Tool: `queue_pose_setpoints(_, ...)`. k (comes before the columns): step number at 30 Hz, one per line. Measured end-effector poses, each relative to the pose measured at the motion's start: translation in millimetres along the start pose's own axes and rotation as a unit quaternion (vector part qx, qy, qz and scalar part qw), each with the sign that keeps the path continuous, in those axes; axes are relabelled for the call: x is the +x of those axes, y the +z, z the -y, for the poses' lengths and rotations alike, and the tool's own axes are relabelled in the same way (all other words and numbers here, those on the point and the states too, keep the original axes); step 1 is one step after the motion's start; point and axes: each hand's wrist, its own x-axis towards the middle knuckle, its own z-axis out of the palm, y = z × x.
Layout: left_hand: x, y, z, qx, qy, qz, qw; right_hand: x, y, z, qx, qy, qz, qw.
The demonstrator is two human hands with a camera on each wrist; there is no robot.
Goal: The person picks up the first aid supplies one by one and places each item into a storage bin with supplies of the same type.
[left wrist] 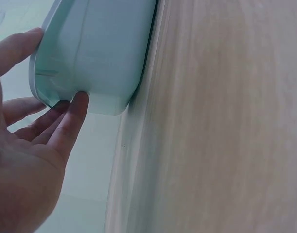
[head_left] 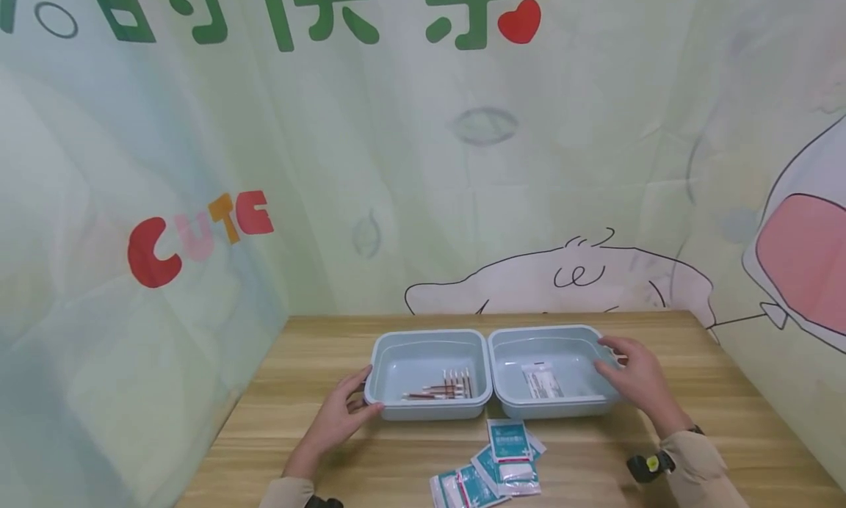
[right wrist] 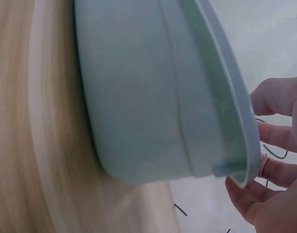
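Two pale blue plastic basins stand side by side on the wooden table. My left hand [head_left: 335, 418] grips the left end of the left basin [head_left: 432, 412], thumb on the rim and fingertips under it in the left wrist view. Several cotton swabs with brown sticks [head_left: 432, 395] lie inside that basin. At the right end of the right basin [head_left: 551, 409], my right hand [head_left: 637, 379] holds the rim between thumb and fingers. A small white printed packet [head_left: 543, 382] lies on this basin's floor. In the right wrist view the basin wall [right wrist: 133, 97] hides what is inside.
Several teal and white sachets [head_left: 510, 443] lie overlapping on the wooden table [head_left: 370, 464], in front of the basins. A printed cloth backdrop [head_left: 370, 163] with letters and cartoon drawings hangs behind the table's far edge.
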Motion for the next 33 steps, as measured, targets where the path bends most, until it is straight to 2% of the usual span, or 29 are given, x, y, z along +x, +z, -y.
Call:
queue_pose_setpoints(4, -0.3, -0.3, -0.2, 0.007, -0.003, -0.001, 1.0000, -3, -1.0, -6, -0.001, 0.011, 0.012, 1.000)
queue_pose_setpoints(8, 0.0, -0.3, 0.7, 0.010, -0.002, -0.002, 0.9999, -4, -2.8, -10, -0.007, 0.042, 0.043, 0.998)
queue_pose_setpoints(14, -0.3, 0.3, 3.1, 0.008, -0.003, -0.003, 1.0000, -6, -5.5, -15, 0.013, 0.083, 0.073, 0.994)
queue_pose_setpoints(25, 2.1, -1.0, 2.4, 0.011, -0.013, 0.005, 0.9998, -7, -12.3, -20, 0.038, 0.102, 0.097, 0.989)
queue_pose_setpoints(33, 0.7, -0.8, 2.1, 0.009, -0.013, 0.004, 0.9999, -9, -11.6, -24, 0.080, 0.127, 0.107, 0.983)
